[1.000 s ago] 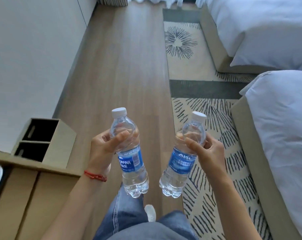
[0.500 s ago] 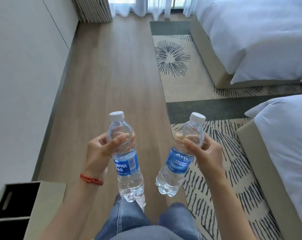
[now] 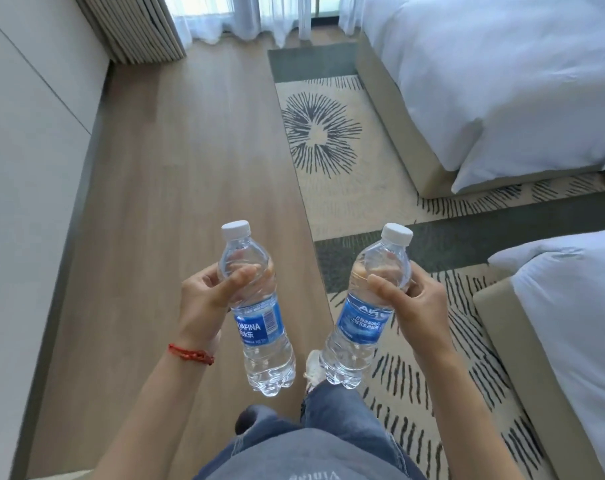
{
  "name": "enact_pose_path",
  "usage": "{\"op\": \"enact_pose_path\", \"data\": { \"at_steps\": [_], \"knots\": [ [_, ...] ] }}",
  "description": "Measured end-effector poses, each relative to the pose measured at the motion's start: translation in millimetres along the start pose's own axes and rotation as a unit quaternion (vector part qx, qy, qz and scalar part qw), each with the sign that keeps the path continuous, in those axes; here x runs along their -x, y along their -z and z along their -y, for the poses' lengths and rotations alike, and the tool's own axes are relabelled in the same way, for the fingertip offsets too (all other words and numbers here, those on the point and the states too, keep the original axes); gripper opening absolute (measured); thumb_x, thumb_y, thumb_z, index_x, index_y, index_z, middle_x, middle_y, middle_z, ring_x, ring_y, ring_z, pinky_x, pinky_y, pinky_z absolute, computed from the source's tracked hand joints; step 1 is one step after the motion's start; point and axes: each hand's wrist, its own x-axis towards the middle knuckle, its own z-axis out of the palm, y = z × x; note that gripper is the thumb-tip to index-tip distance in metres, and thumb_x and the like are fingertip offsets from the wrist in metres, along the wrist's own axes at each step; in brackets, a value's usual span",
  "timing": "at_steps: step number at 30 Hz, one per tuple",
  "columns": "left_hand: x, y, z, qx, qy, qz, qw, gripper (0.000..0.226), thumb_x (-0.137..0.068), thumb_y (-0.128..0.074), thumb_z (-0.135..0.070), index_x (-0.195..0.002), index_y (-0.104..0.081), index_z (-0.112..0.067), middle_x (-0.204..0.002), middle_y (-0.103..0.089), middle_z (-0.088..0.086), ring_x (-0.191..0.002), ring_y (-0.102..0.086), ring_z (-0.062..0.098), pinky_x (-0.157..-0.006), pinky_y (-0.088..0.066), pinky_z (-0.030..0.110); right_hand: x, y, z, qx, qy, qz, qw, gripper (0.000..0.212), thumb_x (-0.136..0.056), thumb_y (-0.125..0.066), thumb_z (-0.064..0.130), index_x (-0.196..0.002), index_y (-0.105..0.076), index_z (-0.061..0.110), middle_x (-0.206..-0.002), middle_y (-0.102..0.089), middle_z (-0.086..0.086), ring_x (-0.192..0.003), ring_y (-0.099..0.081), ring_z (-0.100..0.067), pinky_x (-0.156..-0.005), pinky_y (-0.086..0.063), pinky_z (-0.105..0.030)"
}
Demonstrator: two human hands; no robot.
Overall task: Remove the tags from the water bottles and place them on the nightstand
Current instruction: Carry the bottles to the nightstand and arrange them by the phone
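Two water bottles, capped, carried upright over the wooden floor (image 3: 176, 188) beside the rug (image 3: 332, 140). Left hand (image 3: 207, 303) wraps its grip round the neck of the left bottle (image 3: 259, 320); right hand (image 3: 415, 306) does likewise on the right bottle (image 3: 363, 313), tilted slightly inward. No tags are discernible; nightstand out of view. Advice: keep bottles apart and level, set one down before freeing a hand.
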Motion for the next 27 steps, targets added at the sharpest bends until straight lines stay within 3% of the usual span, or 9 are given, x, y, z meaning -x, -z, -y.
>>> {"op": "enact_pose_path", "data": {
  "at_steps": [3, 12, 17, 21, 23, 27],
  "knots": [
    [-49, -36, -16, -0.005, -0.001, 0.014, 1.000, 0.038, -0.048, -0.081, -0.029, -0.082, -0.071, -0.014, -0.073, -0.074, 0.001, -0.069, -0.069, 0.016, -0.063, -0.057, 0.031, -55, 15, 10, 0.002, 0.005, -0.008, 1.000, 0.035, -0.055, -0.074, 0.042, -0.083, -0.067, 0.023, -0.075, -0.073, 0.007, -0.069, -0.068, -0.007, -0.059, -0.050, -0.014],
    [-176, -126, -49, -0.021, 0.015, 0.093, 0.995, 0.048, -0.042, -0.080, -0.042, -0.080, -0.072, -0.015, -0.078, -0.074, 0.003, -0.074, -0.069, 0.020, -0.069, -0.057, 0.033, -168, 53, 17, -0.004, -0.006, -0.072, 0.997, 0.039, -0.055, -0.075, 0.043, -0.085, -0.067, 0.020, -0.077, -0.072, 0.004, -0.072, -0.068, -0.009, -0.060, -0.051, -0.017],
    [-253, -181, -58, -0.036, 0.037, 0.159, 0.986, 0.040, -0.043, -0.081, -0.038, -0.078, -0.074, -0.020, -0.078, -0.075, 0.002, -0.075, -0.070, 0.019, -0.070, -0.058, 0.032, -219, 71, 12, -0.020, -0.015, -0.140, 0.990, 0.037, -0.055, -0.076, 0.041, -0.085, -0.068, 0.021, -0.078, -0.073, 0.004, -0.071, -0.068, -0.008, -0.061, -0.051, -0.017],
    [-316, -230, -70, -0.069, 0.045, 0.221, 0.972, 0.027, -0.054, -0.084, -0.023, -0.079, -0.074, -0.018, -0.083, -0.074, 0.009, -0.081, -0.069, 0.028, -0.075, -0.057, 0.039, -266, 81, 13, -0.024, -0.019, -0.207, 0.978, 0.035, -0.056, -0.075, 0.041, -0.084, -0.068, 0.022, -0.079, -0.073, 0.005, -0.073, -0.069, -0.008, -0.060, -0.052, -0.016],
    [-348, -254, -77, -0.082, 0.045, 0.249, 0.964, 0.034, -0.052, -0.081, -0.026, -0.084, -0.072, -0.017, -0.084, -0.075, 0.009, -0.081, -0.070, 0.027, -0.072, -0.058, 0.034, -290, 86, 16, -0.022, -0.016, -0.243, 0.970, 0.037, -0.056, -0.074, 0.042, -0.087, -0.067, 0.021, -0.078, -0.073, 0.007, -0.072, -0.068, -0.005, -0.059, -0.051, -0.014],
    [-402, -301, -92, -0.112, 0.034, 0.324, 0.939, 0.026, -0.055, -0.081, -0.023, -0.080, -0.074, -0.020, -0.080, -0.075, 0.005, -0.075, -0.071, 0.021, -0.068, -0.058, 0.028, -332, 97, 20, -0.025, -0.018, -0.308, 0.951, 0.042, -0.058, -0.073, 0.044, -0.088, -0.067, 0.017, -0.078, -0.073, 0.002, -0.073, -0.069, -0.010, -0.060, -0.052, -0.016]
  ]
}}
